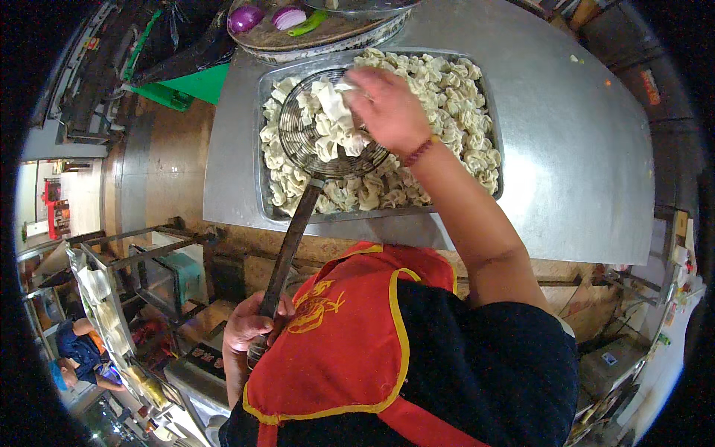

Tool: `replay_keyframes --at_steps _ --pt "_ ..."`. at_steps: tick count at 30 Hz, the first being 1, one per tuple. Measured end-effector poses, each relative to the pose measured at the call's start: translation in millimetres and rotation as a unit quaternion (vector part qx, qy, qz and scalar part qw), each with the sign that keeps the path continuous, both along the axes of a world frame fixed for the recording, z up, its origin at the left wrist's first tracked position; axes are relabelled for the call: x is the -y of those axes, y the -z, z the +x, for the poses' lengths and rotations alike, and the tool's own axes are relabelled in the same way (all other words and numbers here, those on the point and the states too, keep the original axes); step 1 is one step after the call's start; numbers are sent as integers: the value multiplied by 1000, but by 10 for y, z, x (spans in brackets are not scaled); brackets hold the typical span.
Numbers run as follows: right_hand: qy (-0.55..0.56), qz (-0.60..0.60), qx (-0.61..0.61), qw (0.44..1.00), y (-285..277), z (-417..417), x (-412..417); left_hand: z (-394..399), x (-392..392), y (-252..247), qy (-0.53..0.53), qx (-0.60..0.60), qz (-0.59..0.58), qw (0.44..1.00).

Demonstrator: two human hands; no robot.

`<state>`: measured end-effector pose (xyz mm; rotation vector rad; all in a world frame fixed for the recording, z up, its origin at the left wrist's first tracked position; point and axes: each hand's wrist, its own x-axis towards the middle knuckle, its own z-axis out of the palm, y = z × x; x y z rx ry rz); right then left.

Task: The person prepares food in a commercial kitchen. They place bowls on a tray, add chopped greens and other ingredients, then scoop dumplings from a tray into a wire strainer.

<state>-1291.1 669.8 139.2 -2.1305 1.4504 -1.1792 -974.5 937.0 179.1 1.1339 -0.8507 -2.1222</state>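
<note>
My left hand grips the long dark handle of a wire spider skimmer, close to my body. The skimmer's round mesh rests over a metal tray, and a small heap of pale wontons lies on it. Many more folded wontons fill the tray around and under the mesh. Above the right side of the mesh is my right hand, fingers curled and slightly blurred against the heaped wontons. Whether its fingertips hold a wonton is hidden.
The tray stands on a stainless steel table. Beyond it is a round wooden chopping board with a cut red onion, another onion and a green chilli. At lower left, a person is behind a counter.
</note>
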Motion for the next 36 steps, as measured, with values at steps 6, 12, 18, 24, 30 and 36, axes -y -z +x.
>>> replay_keyframes --at_steps 6,12,18,24,30,36 --pt "126 119 -146 974 114 -820 -105 11 34 -8 -1 -22 11 1000" --pt "159 61 -259 951 301 -795 -392 -89 153 -185 -41 -40 43 997" --pt "172 207 389 881 63 -1369 -410 -101 75 -243 -77 -25 46 996" --pt "218 334 353 846 262 -1859 -207 -146 74 -274 -87 -33 52 994" --pt "232 269 -234 905 429 -1681 275 -154 42 -315 -87 -17 52 995" --pt "232 228 -274 905 428 -1463 391 -140 -45 -301 -107 -39 60 992"
